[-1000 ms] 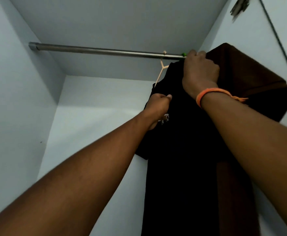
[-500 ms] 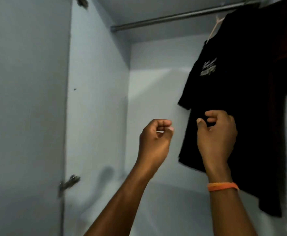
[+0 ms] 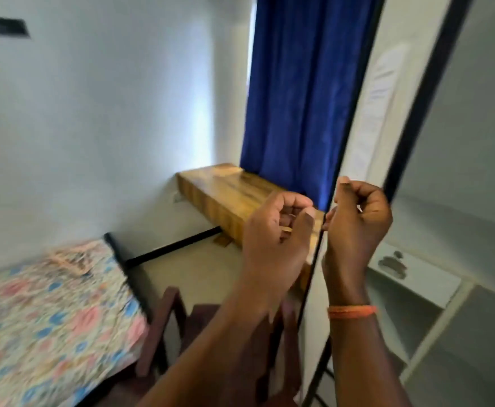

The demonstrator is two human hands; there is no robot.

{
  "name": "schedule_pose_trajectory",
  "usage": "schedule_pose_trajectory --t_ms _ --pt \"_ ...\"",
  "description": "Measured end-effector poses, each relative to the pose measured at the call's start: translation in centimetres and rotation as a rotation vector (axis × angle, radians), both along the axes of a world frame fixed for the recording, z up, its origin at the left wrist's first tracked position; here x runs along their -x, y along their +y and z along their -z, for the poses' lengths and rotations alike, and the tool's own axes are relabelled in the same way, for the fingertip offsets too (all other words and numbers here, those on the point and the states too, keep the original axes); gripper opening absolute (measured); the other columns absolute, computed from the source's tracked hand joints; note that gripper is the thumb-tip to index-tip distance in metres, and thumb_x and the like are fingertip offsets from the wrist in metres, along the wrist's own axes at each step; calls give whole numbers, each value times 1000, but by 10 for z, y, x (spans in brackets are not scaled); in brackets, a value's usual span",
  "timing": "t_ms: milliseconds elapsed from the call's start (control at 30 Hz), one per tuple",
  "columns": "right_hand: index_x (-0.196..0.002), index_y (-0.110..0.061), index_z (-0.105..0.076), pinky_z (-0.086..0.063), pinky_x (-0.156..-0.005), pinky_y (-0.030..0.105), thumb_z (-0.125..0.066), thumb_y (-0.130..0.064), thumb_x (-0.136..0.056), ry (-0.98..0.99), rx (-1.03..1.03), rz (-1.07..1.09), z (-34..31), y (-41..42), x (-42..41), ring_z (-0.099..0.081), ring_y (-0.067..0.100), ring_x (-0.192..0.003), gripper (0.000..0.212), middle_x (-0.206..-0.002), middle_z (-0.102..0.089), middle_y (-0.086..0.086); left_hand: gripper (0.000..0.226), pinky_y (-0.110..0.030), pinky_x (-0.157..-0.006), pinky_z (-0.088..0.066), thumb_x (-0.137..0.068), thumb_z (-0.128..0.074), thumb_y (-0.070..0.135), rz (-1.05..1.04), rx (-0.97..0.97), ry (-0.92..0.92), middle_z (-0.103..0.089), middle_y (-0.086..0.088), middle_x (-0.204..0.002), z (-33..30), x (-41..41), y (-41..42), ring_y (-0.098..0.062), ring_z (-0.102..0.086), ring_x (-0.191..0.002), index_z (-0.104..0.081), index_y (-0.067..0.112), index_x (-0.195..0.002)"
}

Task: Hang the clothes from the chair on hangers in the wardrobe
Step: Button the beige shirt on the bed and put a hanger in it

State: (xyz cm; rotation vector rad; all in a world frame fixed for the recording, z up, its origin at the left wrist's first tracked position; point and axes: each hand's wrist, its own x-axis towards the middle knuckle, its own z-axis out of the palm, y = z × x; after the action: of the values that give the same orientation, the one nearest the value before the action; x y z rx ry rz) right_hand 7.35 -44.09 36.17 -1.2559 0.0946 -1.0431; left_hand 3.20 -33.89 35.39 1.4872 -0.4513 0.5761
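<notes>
Beside the wardrobe door, left hand and right hand are raised, fingers loosely curled, holding nothing.

Both forearms raised from the bottom edge, side by side, wrists straight. Bare left hand held just left of the bare right hand, near but apart; fingers loosely curled toward the palm, thumb up, nothing held. Right hand likewise curled into a loose fist, knuckles outward, empty. Thin braided orange thread wristband around the right wrist, below that hand. Slight motion blur throughout.
</notes>
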Motion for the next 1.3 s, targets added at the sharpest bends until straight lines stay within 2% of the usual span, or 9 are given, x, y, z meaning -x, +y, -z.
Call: schedule_pose_trajectory --t_ms 67,133,300,400,633,800,1067,1234,1300 --pt "-71 -30 -62 -49 -60 43 -69 -42 -82 86 56 -74 16 57 0 -54 30 -60 17 -66 -59 -1 5 -40 -67 -56 -85 -64 27 -65 48 127 -68 11 -78 20 -2 56 -11 -63 -71 -66 27 -89" --pt "-72 -27 -63 -48 -54 38 -70 -40 -84 214 81 -210 34 117 -2 -54 22 -55 19 -65 -60 1 2 -45 -71 -58 -87 -66 25 -165 84 241 -70 7 -80 40 1 113 -17 -67 -73 -67 27 -89" --pt "-77 -16 -65 -51 -53 39 -70 -33 -88 425 177 -474 84 255 -19 -55 14 -51 21 -61 -62 1 8 -33 -64 -54 -94 -63 15 -399 220 459 -66 1 -76 83 2 247 -12 -61 -69 -65 21 -89" --pt "-83 -8 -65 -45 -46 29 -69 -28 -91 541 183 -658 110 340 -32 -49 9 -44 22 -60 -59 1 4 -32 -63 -54 -95 -62 16 -543 261 553 -67 -4 -81 113 3 336 -14 -62 -67 -66 15 -92" --pt "-78 -10 -61 -41 -46 26 -69 -22 -91 715 294 -1065 173 563 -68 -48 17 -53 20 -71 -60 10 15 -33 -64 -50 -100 -58 25 -865 358 781 -66 -11 -93 182 10 562 -22 -62 -75 -62 13 -92" --pt "-81 -5 -60 -41 -53 31 -68 -20 -93 864 434 -1324 204 720 -84 -50 23 -59 21 -77 -60 13 27 -38 -61 -47 -102 -54 31 -1079 421 902 -55 -16 -83 218 24 712 -26 -54 -71 -54 9 -85" --pt "-82 -1 -60 -41 -53 31 -66 -20 -95 967 655 -1577 243 946 -60 -51 25 -61 24 -77 -60 14 40 -36 -60 -34 -101 -51 31 -1379 520 1063 -37 -15 -67 295 80 910 -22 -43 -64 -38 13 -67" --pt "-77 -4 -57 -37 -53 30 -65 -16 -94 1070 701 -1621 293 1097 -44 -46 23 -57 23 -70 -56 13 24 -35 -60 -38 -100 -48 24 -1419 481 1134 -54 -16 -76 346 86 1056 -25 -47 -64 -55 4 -87" --pt "-74 -6 -58 -38 -54 30 -64 -16 -94 1110 738 -1601 323 1164 -36 -47 22 -56 24 -69 -58 12 19 -36 -66 -44 -99 -48 21 -1410 404 1180 -63 -12 -88 373 87 1124 -27 -56 -74 -60 7 -97"
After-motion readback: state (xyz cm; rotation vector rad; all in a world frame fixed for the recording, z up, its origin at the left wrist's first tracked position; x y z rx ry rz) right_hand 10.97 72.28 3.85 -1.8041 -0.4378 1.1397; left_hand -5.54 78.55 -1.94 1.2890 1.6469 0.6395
